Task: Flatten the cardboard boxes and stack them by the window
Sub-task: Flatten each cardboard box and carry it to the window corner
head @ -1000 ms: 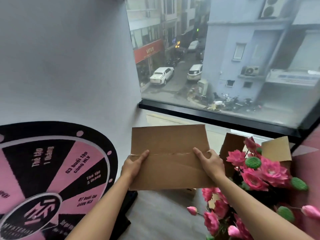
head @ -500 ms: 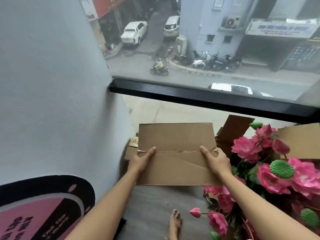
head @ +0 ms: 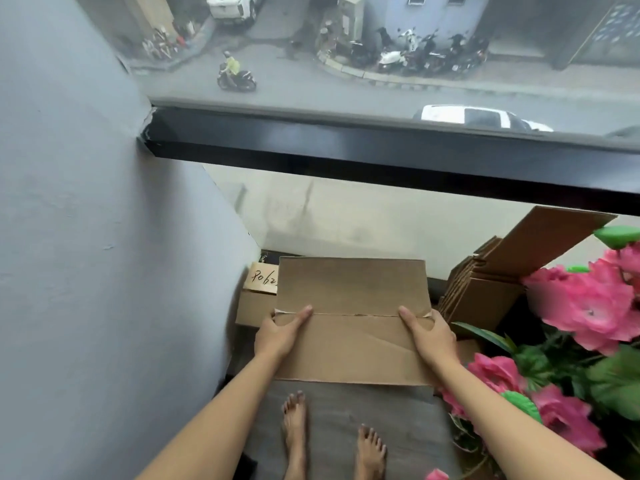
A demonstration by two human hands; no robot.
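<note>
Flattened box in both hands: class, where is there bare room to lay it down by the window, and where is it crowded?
Bare grey floor lies before the feet. Leftward, cardboard already lies against the wall. Rightward, leaning boxes and pink flowers crowd.

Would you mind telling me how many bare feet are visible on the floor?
2: the left foot is below the held flattened box, and the right foot is beside it, nearer the pink flowers.

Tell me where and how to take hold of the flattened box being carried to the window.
Grip the flattened box by its short side edges at the middle seam, coming in from either side, as the left hand and right hand do. It is wide, thin and floppy there.
</note>
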